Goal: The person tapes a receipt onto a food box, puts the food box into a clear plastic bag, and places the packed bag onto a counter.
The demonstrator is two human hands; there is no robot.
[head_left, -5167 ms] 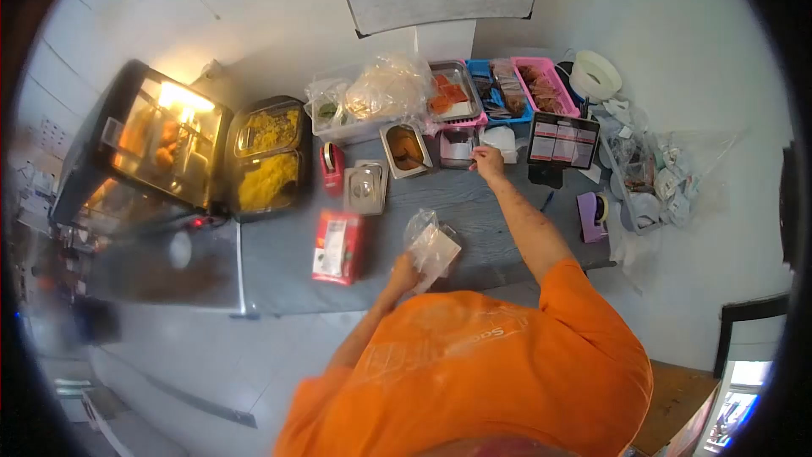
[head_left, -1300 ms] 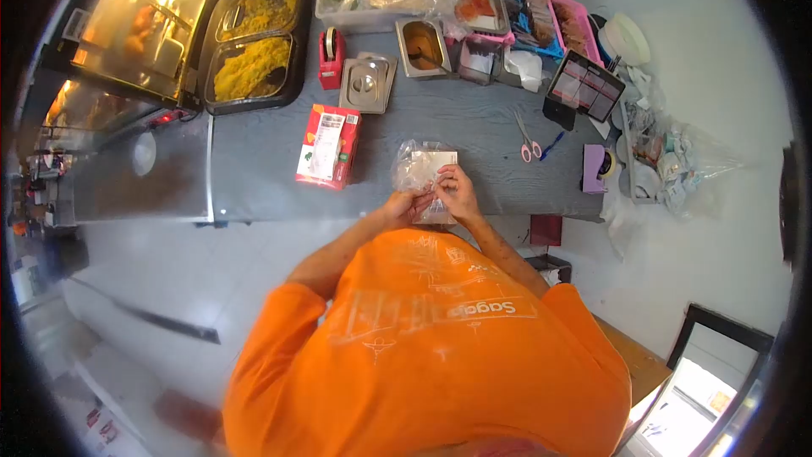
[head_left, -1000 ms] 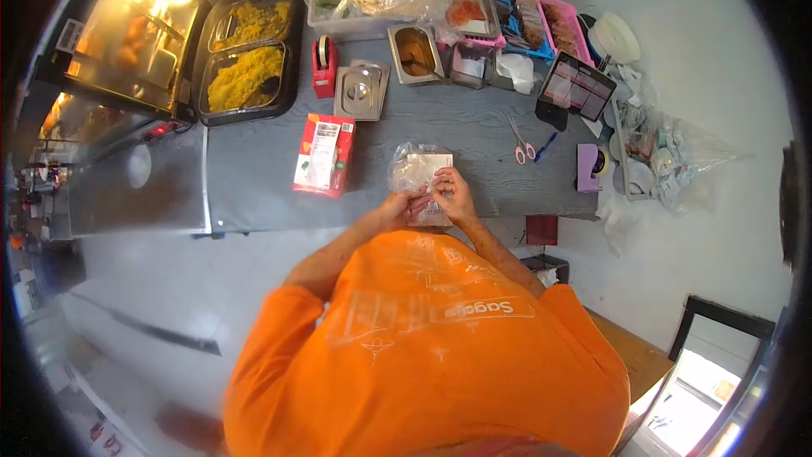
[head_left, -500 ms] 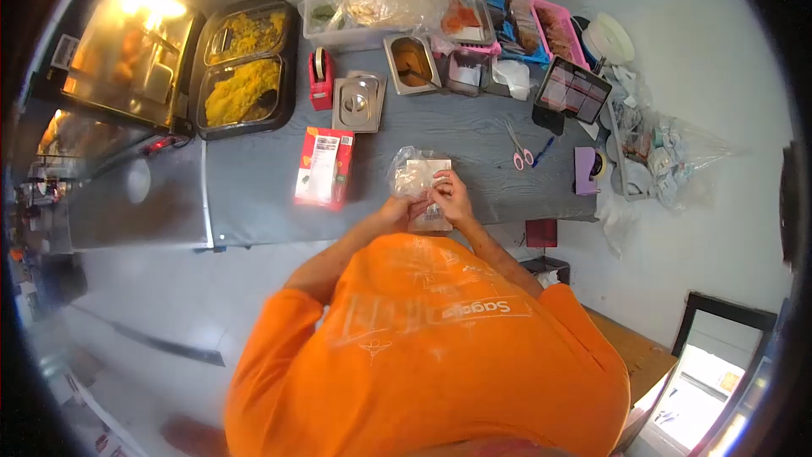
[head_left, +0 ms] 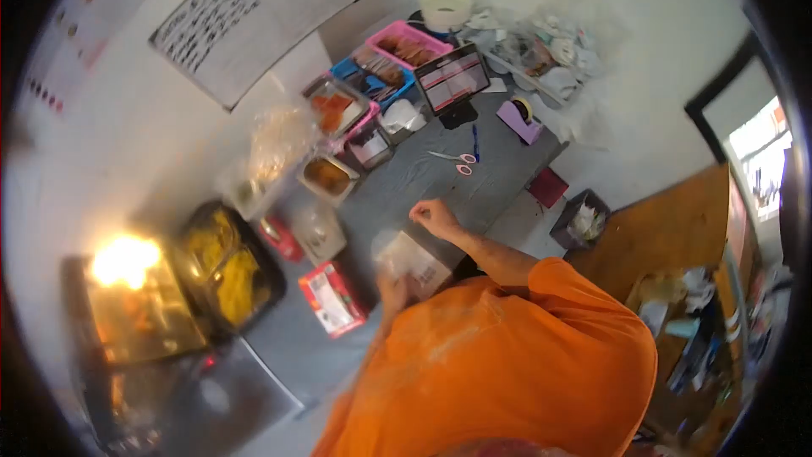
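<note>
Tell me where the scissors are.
In the head view, the scissors lie on the grey counter, right of centre, just left of the blue pen, between tablet and right hand.

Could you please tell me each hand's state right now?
Left hand: blurred, apparently holding the pale packet.
Right hand: fingers curled closed; whether anything is pinched cannot be told.

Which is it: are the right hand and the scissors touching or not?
Apart: the head view shows grey counter between the right hand and the scissors.
</note>
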